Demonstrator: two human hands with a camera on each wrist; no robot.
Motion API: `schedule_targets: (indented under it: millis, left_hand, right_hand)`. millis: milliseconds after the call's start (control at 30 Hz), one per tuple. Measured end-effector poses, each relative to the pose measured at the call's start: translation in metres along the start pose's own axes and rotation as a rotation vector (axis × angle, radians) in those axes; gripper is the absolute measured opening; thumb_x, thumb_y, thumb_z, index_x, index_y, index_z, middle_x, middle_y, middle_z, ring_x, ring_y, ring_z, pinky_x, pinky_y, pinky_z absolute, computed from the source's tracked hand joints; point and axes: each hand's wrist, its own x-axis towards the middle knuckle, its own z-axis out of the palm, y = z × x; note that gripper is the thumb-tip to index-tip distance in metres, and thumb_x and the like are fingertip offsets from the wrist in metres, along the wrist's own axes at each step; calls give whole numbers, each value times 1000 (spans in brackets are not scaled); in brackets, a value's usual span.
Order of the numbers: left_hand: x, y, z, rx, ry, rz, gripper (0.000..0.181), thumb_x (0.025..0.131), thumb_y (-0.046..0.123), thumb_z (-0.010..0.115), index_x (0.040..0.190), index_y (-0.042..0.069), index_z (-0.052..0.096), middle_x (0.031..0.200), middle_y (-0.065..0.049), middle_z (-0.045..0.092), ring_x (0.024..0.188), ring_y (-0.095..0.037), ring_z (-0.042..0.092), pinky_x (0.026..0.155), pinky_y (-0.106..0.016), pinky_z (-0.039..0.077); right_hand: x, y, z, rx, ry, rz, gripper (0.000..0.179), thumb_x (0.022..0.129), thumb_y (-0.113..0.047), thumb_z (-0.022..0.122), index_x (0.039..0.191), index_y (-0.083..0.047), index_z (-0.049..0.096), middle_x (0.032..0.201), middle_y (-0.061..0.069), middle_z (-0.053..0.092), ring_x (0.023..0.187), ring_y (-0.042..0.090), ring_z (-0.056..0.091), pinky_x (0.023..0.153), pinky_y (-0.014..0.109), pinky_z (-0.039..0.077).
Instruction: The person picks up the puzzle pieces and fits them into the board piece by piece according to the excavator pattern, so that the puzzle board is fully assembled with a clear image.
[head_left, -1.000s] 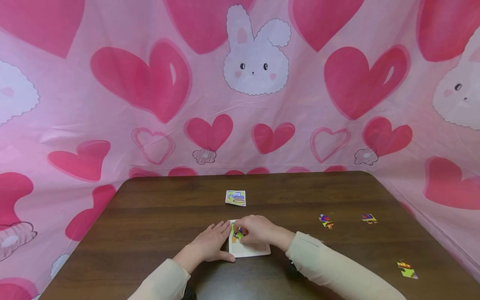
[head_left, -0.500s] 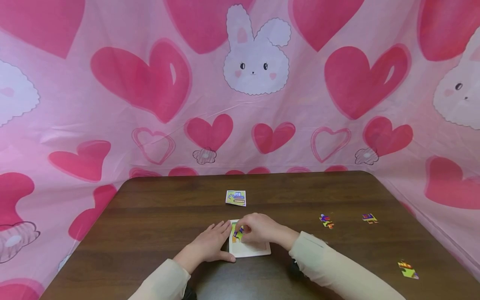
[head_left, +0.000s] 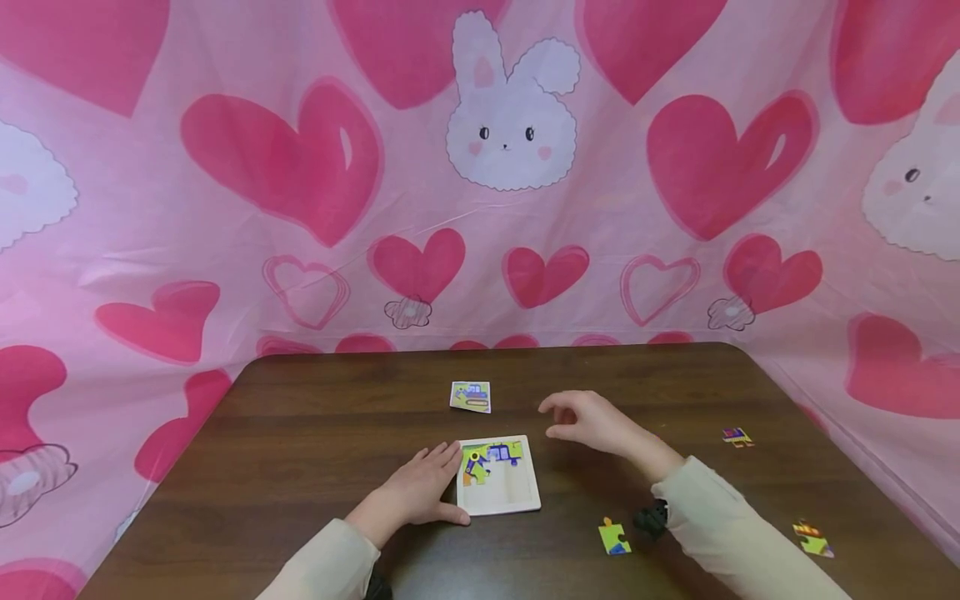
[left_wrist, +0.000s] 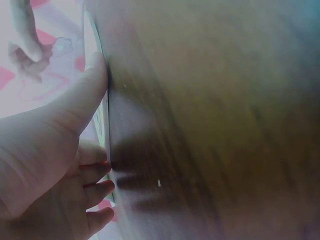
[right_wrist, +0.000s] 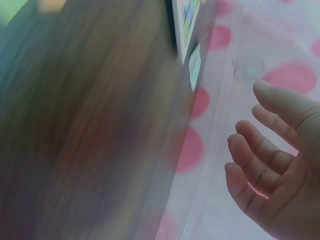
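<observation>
My left hand (head_left: 423, 490) lies with straight fingers against the left edge of a pale puzzle tray (head_left: 498, 506). Joined jigsaw pieces (head_left: 477, 467) with a blue, yellow and green vehicle picture fill the tray's upper left and top. In the head view my right hand (head_left: 592, 421) is above the table, right of the tray, its fingers loosely bent. The right wrist view shows nothing in that hand (right_wrist: 280, 160). A green loose jigsaw piece (head_left: 615, 536) lies in front of the right wrist.
Two more loose pieces lie on the right: a purple one (head_left: 737, 437) farther back and a yellow-green one (head_left: 813, 538) nearer. A picture card (head_left: 471, 397) of a digger rests behind the tray on the brown table (head_left: 337, 400). A pink heart-patterned cloth (head_left: 510, 217) hangs behind.
My right hand has left the tray's pieces and moved right and back, uncovering the tray and the green piece. The arm now covers where another loose piece lay. The left hand stays put.
</observation>
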Motion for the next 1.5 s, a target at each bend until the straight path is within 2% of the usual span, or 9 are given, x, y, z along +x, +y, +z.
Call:
schedule_targets:
  millis: [333,467,667,933,1167,1500]
  left_hand:
    - [1,-1,1,-15,-9,-13,92,73,56,68,138,-1,38,145,-15,32,133,-31,27,105,-49,23]
    - [1,-2,1,-17,-12,-15,92,73,56,68,138,-1,38,145,-14,31,133,-31,26,105,-48,22]
    - [3,-2,1,-14,-14,-14,92,73,57,67,139,-1,38,145,-14,31,133,-31,26,105,-48,22]
    - [3,-3,1,-17,-11,-12,92,73,57,67,139,0,37,146,-14,31,133,-30,25,105,-48,22]
    - [2,-3,1,-14,-15,-17,92,73,57,67,139,-1,38,145,-14,31,133,-31,26,105,-48,22]
    - [0,-2,1,-16,-8,-6,92,73,57,67,138,0,39,145,-14,31,133,-31,26,105,-48,23]
  right_hand:
    - [-43,64,-37,-22,113,87,29,79,-14,73,105,-4,63,78,-6,57,69,11,52,59,27,46]
    - [-58,84,-44,-32,103,126,30,79,-13,73,105,-1,62,75,-5,55,67,11,50,58,28,45]
    - [-79,107,-48,-19,12,150,27,80,-9,71,103,1,61,73,-5,52,64,9,46,57,26,42]
    - [-93,119,-50,-2,-68,141,26,78,-8,72,100,0,61,75,-2,49,66,9,43,55,25,38]
    - [-95,119,-48,14,-89,187,22,78,-8,72,97,-6,60,74,-1,46,67,14,43,56,27,37]
    - [-95,120,-46,6,-79,176,19,77,-6,72,88,-7,57,72,-3,45,66,12,43,56,26,37]
